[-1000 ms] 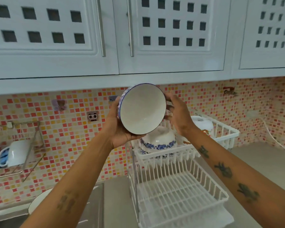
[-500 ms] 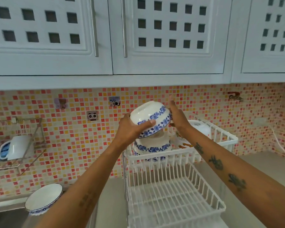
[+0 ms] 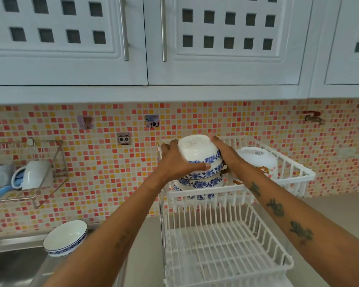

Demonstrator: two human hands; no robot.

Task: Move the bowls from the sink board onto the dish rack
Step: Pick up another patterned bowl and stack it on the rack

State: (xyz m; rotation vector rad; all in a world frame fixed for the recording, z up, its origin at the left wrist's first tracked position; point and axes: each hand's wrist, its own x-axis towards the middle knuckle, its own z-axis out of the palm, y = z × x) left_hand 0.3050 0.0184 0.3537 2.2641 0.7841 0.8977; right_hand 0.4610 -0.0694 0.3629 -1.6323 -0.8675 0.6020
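I hold a white bowl with blue flowers (image 3: 197, 154) upside down between both hands. My left hand (image 3: 177, 160) grips its left side and my right hand (image 3: 226, 154) its right side. It rests on another upturned blue-flowered bowl (image 3: 197, 184) in the upper tier of the white dish rack (image 3: 294, 172). A white bowl with an orange pattern (image 3: 257, 160) lies in the same tier to the right. One more blue-rimmed bowl (image 3: 65, 238) stands upright on the steel sink board (image 3: 15, 241) at the lower left.
The rack's lower tier (image 3: 226, 245) holds nothing. A wire wall shelf (image 3: 27, 175) on the left carries a white mug. White wall cupboards (image 3: 174, 42) hang overhead above the mosaic tiles. Grey counter (image 3: 336, 208) stretches to the right of the rack.
I turned the bowl from facing me to upside down and lowered it onto the bowl in the rack's upper tier. Both hands stayed on it.
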